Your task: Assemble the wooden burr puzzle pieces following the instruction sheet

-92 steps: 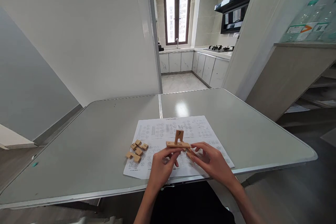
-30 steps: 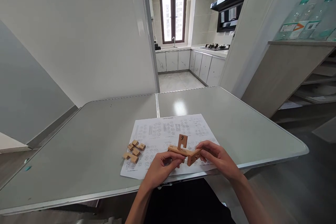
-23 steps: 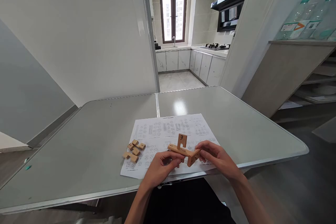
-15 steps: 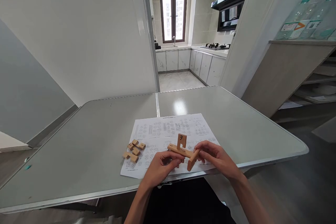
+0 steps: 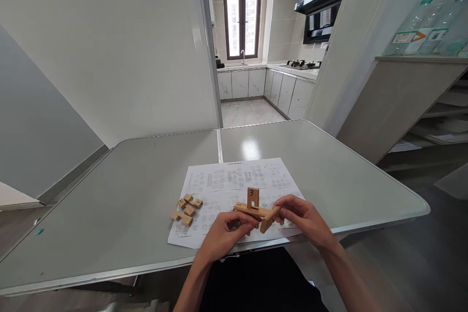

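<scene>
Over the near edge of a printed instruction sheet (image 5: 215, 190), my two hands hold a few interlocked wooden puzzle pieces. My left hand (image 5: 228, 234) pinches the long piece (image 5: 241, 206) from below on its left. An upright notched piece (image 5: 253, 197), marked with a dark number, stands across that long piece. At the right end, my right hand (image 5: 302, 217) grips a slanted wooden piece (image 5: 269, 219) between thumb and fingers. Its contact with the long piece is partly hidden. Several loose wooden puzzle pieces (image 5: 187, 221) lie on the sheet's left edge.
The grey table (image 5: 127, 195) has a metal rim and a seam down its middle. A small teal scrap (image 5: 39, 232) lies at its left edge. To the right, plastic bottles (image 5: 411, 29) stand on a shelf unit (image 5: 409, 92). Beyond the table, a doorway opens on a kitchen.
The slanted piece has tilted, its lower end rising slightly, as my right hand shifts a little to the right. The upright piece has turned slightly. The loose pieces stay put.
</scene>
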Motion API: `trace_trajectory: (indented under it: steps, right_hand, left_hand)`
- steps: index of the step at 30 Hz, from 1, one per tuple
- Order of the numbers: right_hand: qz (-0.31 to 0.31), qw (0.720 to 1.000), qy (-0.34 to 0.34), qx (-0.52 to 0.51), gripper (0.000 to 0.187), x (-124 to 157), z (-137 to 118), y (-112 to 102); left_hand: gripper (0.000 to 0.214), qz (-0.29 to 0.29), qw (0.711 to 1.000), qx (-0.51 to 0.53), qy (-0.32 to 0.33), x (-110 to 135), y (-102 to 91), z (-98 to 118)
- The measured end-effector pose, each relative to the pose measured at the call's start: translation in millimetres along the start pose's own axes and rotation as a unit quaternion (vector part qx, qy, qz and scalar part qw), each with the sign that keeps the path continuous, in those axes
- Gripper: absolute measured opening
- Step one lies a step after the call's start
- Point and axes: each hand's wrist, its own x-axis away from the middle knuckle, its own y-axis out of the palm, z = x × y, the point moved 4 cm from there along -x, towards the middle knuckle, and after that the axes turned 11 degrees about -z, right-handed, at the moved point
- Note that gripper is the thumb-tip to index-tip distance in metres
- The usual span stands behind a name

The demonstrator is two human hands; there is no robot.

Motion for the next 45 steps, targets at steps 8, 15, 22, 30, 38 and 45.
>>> trace_trajectory:
  steps: [8,15,22,30,38,45]
  right_hand:
    - [-0.011,1.0,0.013,0.012,0.025,-0.8,-0.8,0.5]
    - [0.002,1.0,0.016,0.026,0.03,-0.8,0.5,-0.2]
    - [-0.021,0.999,0.025,0.024,0.027,-2.0,-3.8,3.3]
    - [-0.032,0.998,0.045,0.029,0.03,-3.3,-2.8,3.7]
    - [-0.038,0.997,0.05,0.038,0.031,-3.7,-4.9,4.3]
    - [-0.038,0.997,0.042,0.048,0.031,-4.1,-7.5,4.7]
  left_hand:
    - [0.02,0.0,1.0,-0.009,0.003,0.2,0.4,4.3]
    - [0.023,0.007,1.0,0.004,0.004,-0.3,1.3,7.8]
    - [0.024,-0.001,1.0,0.016,0.017,-0.3,0.5,6.2]
    - [0.037,-0.015,0.993,0.098,0.059,-1.7,3.6,8.3]
    - [0.058,-0.01,0.994,0.106,0.029,-0.3,5.5,-1.1]
    - [0.072,-0.018,0.996,0.084,0.016,1.0,3.9,-1.3]
